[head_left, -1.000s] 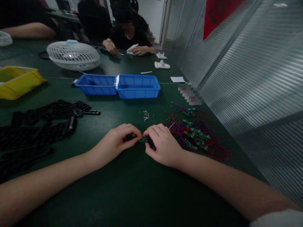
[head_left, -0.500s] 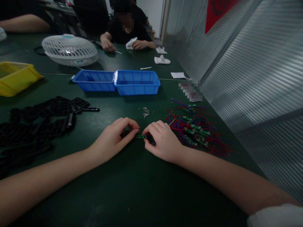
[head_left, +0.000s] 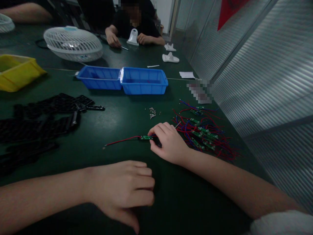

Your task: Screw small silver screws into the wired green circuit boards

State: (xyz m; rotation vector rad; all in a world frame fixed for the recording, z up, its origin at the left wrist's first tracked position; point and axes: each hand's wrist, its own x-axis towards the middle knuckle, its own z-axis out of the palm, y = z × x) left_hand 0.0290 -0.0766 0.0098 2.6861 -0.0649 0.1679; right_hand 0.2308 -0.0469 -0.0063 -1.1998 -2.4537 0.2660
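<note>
The yellow bin (head_left: 21,75) and the blue bins (head_left: 144,88) were too dim inside to show any contents. The left hand (head_left: 124,189) had drawn back from the small green board (head_left: 146,137) and lay palm down with fingers curled; I couldn't tell if it held anything. The right hand (head_left: 168,142) still pinched the board, whose red wire (head_left: 122,140) trailed left across the table (head_left: 127,114).

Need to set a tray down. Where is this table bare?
Bare: between the blue bins and the red wire; also near edge right of the left hand. Crowded: black parts at left, wire pile by the right hand.
</note>
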